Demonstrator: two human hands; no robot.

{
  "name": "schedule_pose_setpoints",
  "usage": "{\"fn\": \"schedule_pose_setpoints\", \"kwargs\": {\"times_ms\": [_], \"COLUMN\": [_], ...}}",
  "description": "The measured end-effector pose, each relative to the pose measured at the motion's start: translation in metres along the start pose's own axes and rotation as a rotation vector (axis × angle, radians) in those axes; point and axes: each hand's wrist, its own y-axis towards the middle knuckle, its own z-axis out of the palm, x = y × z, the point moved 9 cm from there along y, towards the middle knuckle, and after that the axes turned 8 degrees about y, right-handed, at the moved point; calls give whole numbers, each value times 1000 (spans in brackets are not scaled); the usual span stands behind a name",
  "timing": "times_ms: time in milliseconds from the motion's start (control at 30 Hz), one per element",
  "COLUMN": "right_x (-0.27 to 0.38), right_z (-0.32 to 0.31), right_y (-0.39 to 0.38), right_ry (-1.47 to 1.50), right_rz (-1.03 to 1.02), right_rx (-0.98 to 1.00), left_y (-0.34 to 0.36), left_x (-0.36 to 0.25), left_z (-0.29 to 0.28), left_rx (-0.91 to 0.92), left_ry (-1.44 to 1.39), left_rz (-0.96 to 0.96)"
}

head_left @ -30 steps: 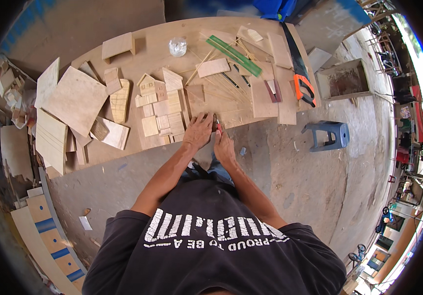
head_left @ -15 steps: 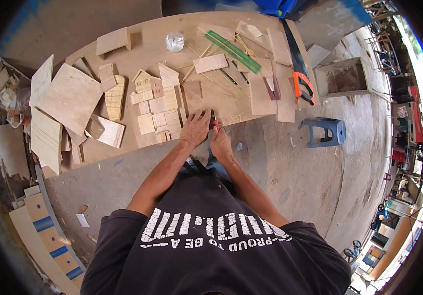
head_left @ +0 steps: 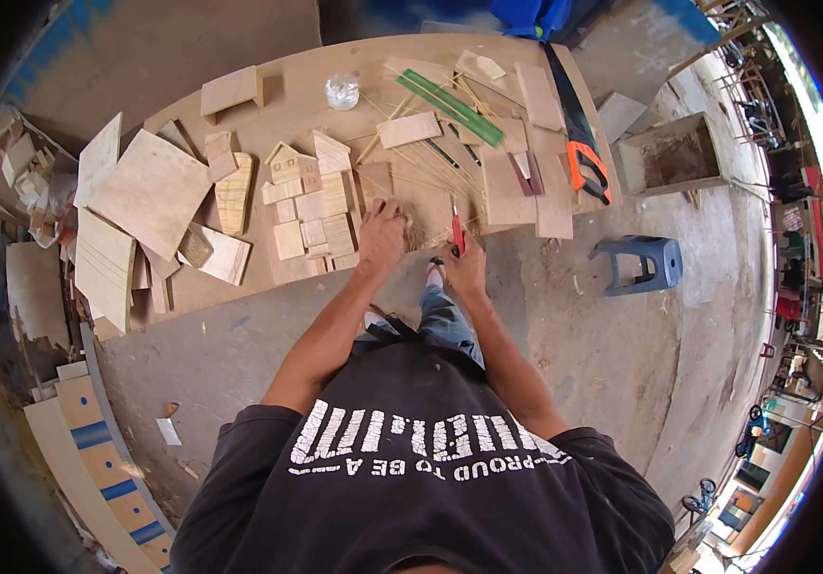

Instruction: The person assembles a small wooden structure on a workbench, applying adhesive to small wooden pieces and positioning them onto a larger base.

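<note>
At the table's near edge, my left hand [head_left: 384,235] has its fingers curled down beside the wooden house pieces. A blurred brown patch shows by its fingertips; I cannot make out what is under them. To its right, my right hand [head_left: 468,272] is closed around a red utility knife [head_left: 457,226], its blade pointing away from me. Just left of my left hand lies a group of small wooden blocks [head_left: 312,206] shaped like houses, laid flat side by side. Thin wooden sticks [head_left: 411,177] are scattered beyond my hands.
On the table [head_left: 268,105] lie a green ruler [head_left: 449,107], an orange-handled saw [head_left: 583,158], a clear jar [head_left: 341,91] and flat boards [head_left: 149,196]. A blue stool [head_left: 643,265] stands on the floor at right, with a wooden box [head_left: 671,155] beyond it.
My hands have moved apart. The right hand has shifted right with the knife, whose blade now shows apart from the left hand. The view has shifted slightly.
</note>
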Motion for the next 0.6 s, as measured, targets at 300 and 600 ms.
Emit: {"fn": "schedule_pose_setpoints", "kwargs": {"times_ms": [300,600], "right_x": [-2,-1], "right_z": [-7,-6], "right_y": [37,47], "right_ry": [-145,-147], "right_rz": [-334,-392], "right_rx": [164,306], "left_y": [6,6], "left_x": [10,8], "left_z": [11,15], "left_rx": [-35,9], "left_ry": [-67,-23], "left_rz": [-190,-142]}}
